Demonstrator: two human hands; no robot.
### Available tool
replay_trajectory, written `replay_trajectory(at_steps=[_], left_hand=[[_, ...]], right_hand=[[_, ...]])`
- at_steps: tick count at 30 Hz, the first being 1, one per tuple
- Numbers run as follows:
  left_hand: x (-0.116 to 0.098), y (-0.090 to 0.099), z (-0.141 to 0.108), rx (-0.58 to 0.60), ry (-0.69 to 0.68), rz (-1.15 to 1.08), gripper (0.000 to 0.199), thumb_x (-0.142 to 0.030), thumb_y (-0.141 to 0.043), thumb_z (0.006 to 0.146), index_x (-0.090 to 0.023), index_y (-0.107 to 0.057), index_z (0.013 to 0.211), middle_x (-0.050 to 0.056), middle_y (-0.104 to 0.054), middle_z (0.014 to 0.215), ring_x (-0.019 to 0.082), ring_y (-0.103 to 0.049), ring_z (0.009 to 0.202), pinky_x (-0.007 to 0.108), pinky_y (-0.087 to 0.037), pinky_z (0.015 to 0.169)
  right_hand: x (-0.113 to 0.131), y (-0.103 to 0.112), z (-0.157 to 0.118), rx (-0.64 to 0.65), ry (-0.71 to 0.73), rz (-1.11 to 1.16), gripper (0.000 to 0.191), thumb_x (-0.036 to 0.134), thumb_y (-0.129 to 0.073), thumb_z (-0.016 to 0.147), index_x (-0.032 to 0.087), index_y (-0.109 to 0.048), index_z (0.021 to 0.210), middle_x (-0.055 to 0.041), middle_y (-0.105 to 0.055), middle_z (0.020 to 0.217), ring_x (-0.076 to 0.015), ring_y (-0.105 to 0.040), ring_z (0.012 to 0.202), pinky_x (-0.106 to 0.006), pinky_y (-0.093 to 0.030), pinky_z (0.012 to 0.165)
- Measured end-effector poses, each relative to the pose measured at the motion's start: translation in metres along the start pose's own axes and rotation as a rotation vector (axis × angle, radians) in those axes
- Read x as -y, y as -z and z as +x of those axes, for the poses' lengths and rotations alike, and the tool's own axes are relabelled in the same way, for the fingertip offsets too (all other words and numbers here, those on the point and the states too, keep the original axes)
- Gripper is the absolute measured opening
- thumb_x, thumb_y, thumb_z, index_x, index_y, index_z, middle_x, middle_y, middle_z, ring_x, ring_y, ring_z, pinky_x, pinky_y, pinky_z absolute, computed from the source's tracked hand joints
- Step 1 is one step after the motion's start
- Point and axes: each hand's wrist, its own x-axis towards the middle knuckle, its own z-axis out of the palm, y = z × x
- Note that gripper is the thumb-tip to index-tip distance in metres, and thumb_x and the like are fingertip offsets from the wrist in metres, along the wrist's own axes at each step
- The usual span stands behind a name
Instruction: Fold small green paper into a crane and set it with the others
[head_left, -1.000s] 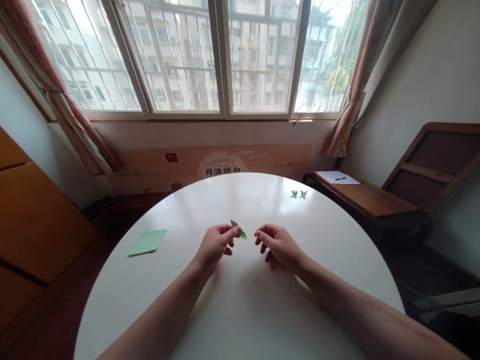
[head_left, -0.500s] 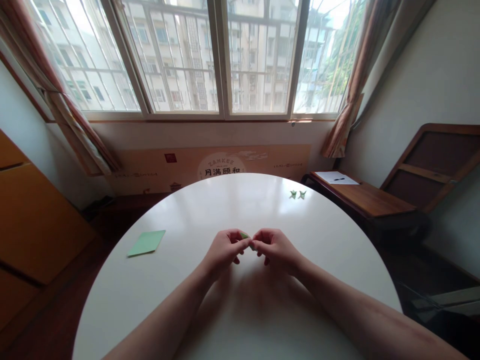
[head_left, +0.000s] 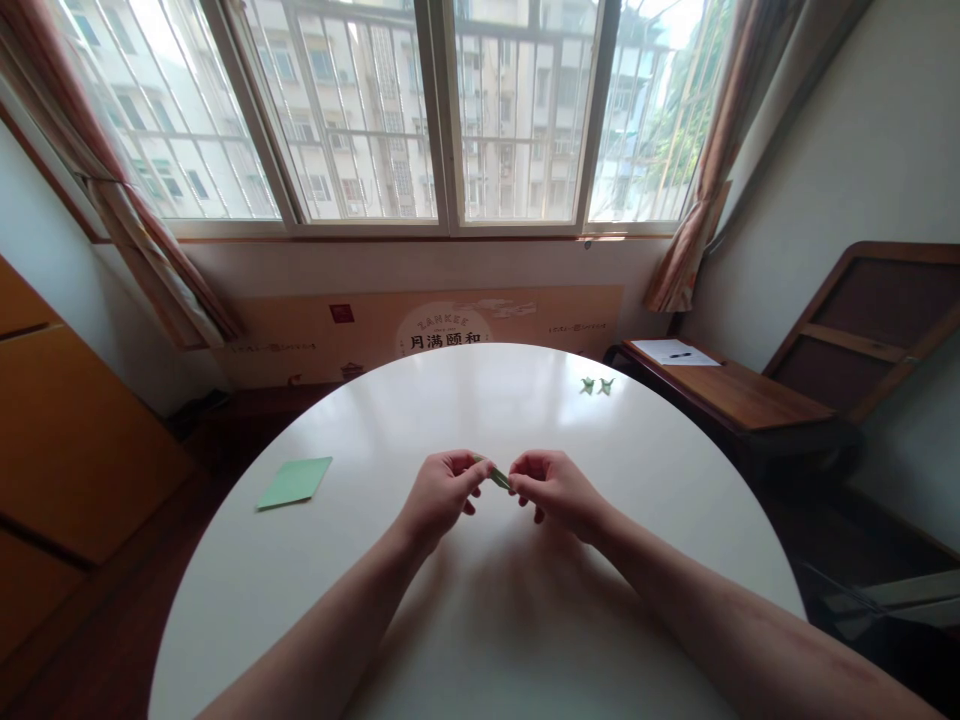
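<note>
A narrow folded piece of green paper [head_left: 500, 479] is held between my two hands above the middle of the white table [head_left: 480, 640]. My left hand [head_left: 450, 490] pinches its upper left end between thumb and fingers. At its lower right end, my right hand [head_left: 551, 487] pinches it the same way. The fingertips cover both ends of the paper, so its full shape is hidden. To the left lies a stack of square green paper sheets [head_left: 295, 483]. Two small folded green paper figures [head_left: 597, 386], perhaps cranes, stand side by side near the far right edge.
The round table's far edge faces a printed banner board [head_left: 375, 320] under a barred window. Right of the table, a wooden chair or bench [head_left: 757, 392] carries a white sheet [head_left: 671, 352] with a pen. An orange-brown cabinet [head_left: 82, 440] stands at the left.
My hands have moved slightly apart, and more of the folded green paper shows between them. Both keep their pinch on it. The sheets and the small figures stay where they were.
</note>
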Motion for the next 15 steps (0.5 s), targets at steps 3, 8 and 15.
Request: replay_trajectory(at_steps=[3,8,15], left_hand=[[-0.0008,0.0001,0.0001,0.017,0.009,-0.001,0.027,-0.041,-0.070,0.074,-0.014,-0.073,0.074,0.002,-0.060,0.060,0.014,-0.051,0.056,0.021,-0.044,0.045],[0.0004,-0.0002,0.0004,0.033,0.024,-0.003,0.028,-0.042,-0.070,0.074,-0.014,-0.074,0.075,0.003,-0.062,0.062,0.014,-0.052,0.058,0.022,-0.044,0.045],[0.0027,-0.0016,0.0011,0.035,0.034,0.007,0.030,-0.043,-0.071,0.073,-0.013,-0.073,0.072,0.002,-0.060,0.061,0.014,-0.053,0.058,0.021,-0.045,0.045]], right_hand=[[-0.0002,-0.0001,-0.0001,-0.006,-0.002,0.001,0.011,0.026,-0.061,0.076,0.016,-0.065,0.076,-0.0017,-0.063,0.068,-0.0130,-0.057,0.058,-0.018,-0.044,0.037],[0.0014,0.0004,0.0003,-0.018,-0.006,0.028,0.010,0.026,-0.060,0.077,0.016,-0.061,0.076,-0.0023,-0.063,0.071,-0.0134,-0.058,0.059,-0.018,-0.044,0.037],[0.0021,-0.0011,-0.0015,0.033,-0.002,0.050,0.029,0.043,-0.070,0.080,0.017,-0.065,0.089,-0.0037,-0.065,0.077,-0.0157,-0.061,0.064,-0.018,-0.044,0.038]])
